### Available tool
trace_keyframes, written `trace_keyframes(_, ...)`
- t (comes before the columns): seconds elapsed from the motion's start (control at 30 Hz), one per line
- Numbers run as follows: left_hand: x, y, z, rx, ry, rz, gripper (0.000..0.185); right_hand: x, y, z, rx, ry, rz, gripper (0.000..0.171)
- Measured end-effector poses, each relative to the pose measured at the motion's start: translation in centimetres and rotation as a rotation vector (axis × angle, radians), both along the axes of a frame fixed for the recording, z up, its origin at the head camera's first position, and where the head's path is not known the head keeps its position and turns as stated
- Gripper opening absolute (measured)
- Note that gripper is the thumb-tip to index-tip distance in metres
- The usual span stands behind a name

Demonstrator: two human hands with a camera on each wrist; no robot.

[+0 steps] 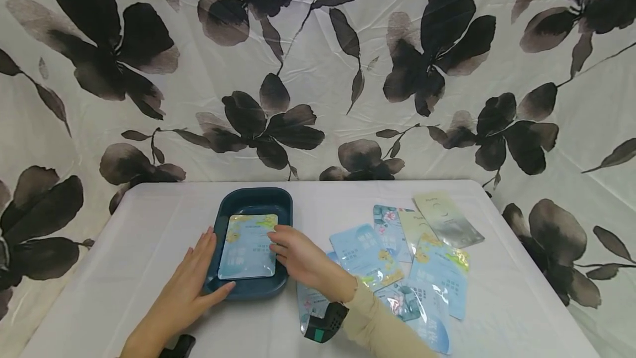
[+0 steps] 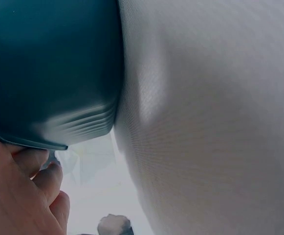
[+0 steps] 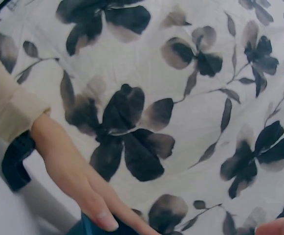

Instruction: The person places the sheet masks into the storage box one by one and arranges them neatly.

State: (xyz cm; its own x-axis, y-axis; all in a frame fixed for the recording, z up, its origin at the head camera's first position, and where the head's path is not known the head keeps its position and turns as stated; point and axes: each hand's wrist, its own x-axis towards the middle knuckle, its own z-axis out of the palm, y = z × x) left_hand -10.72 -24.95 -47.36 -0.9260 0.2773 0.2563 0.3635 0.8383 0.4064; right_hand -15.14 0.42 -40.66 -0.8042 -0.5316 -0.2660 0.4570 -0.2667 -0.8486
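A dark teal tray (image 1: 254, 199) stands on the white-clothed table, with one pale blue sachet (image 1: 245, 256) lying flat inside it. My left hand (image 1: 199, 278) lies with straight fingers along the tray's left side, thumb on the front rim. The left wrist view shows the tray wall (image 2: 49, 63) close up above those fingers (image 2: 32, 193). My right hand (image 1: 293, 253) reaches in from the right, its fingertips resting on the sachet's right edge. Its thumb is hidden. In the right wrist view the left hand (image 3: 78, 181) lies on the tray edge (image 3: 85, 227).
Several more sachets (image 1: 404, 253) lie fanned out on the cloth right of the tray, some overlapping, one partly under my right forearm. The table (image 1: 149, 225) ends at a flower-print backdrop (image 1: 318, 70) behind and drops off at both sides.
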Motion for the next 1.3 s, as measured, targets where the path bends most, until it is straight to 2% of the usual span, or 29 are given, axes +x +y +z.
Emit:
trace_keyframes(0.2,0.0,0.1,0.0,-0.009,-0.031,0.017,0.106,-0.5,3.3,0.0,-0.003,0.090,0.038,0.064)
trace_keyframes(0.5,0.0,-0.1,-0.1,-0.015,-0.007,0.012,0.106,-2.0,8.1,-0.6,0.005,0.066,-0.059,0.059)
trace_keyframes(0.7,0.0,-0.1,0.0,-0.015,-0.008,0.010,0.105,-2.9,11.4,-0.9,-0.050,0.058,-0.126,0.055)
trace_keyframes(0.9,0.0,0.0,0.0,-0.016,-0.015,0.014,0.106,-3.5,14.3,-1.7,-0.050,0.093,-0.179,0.050)
trace_keyframes(1.2,0.0,0.0,-0.1,-0.024,-0.021,0.021,0.106,-4.2,18.2,-3.5,-0.055,0.131,-0.214,0.050)
trace_keyframes(1.3,0.0,0.0,0.0,-0.023,-0.019,0.020,0.106,-4.5,19.2,-4.1,-0.017,0.145,-0.240,0.047)
